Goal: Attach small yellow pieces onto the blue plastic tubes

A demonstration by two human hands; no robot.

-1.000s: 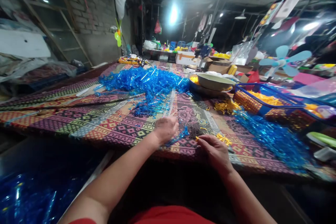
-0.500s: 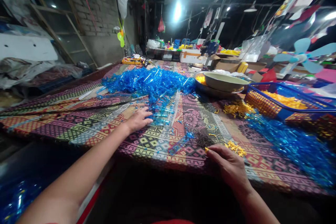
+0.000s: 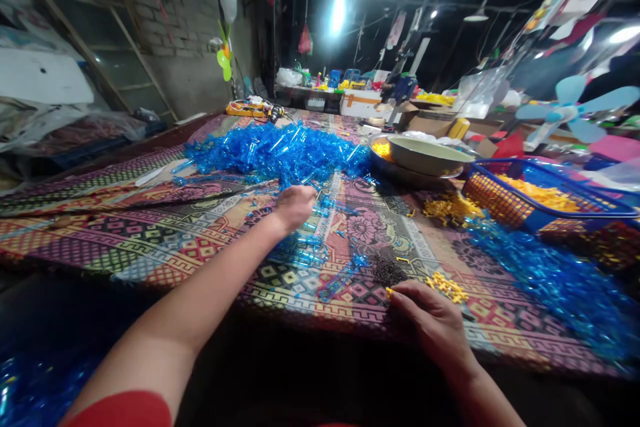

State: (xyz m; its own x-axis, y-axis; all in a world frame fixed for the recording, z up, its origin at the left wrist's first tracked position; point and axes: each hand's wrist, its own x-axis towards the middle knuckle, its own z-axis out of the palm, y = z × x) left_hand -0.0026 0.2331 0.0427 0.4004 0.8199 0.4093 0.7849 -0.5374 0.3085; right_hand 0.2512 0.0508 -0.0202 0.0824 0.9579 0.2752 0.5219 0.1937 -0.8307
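Observation:
My left hand (image 3: 295, 207) is closed, its knuckles turned up, at the near edge of a heap of clear blue plastic pieces (image 3: 270, 150). Its fingertips are hidden, so whatever they hold cannot be seen. Loose blue pieces (image 3: 305, 250) lie just below that wrist. At the table's front edge, my right hand (image 3: 433, 320) pinches a small yellow plastic piece (image 3: 389, 292) between thumb and forefinger. Beside it are a pile of small dark bits (image 3: 389, 270) and a pile of small yellow pieces (image 3: 450, 288).
A patterned cloth (image 3: 200, 240) covers the table. To the right stand metal bowls (image 3: 430, 157) and a blue basket (image 3: 545, 203) of yellow pieces. More blue pieces (image 3: 555, 280) spread along the right side. A light-blue fan (image 3: 570, 110) is behind the basket.
My left hand has moved forward and right to the blue heap, and its spread fingers have closed. My right hand stays nearly in place, still pinching the yellow piece.

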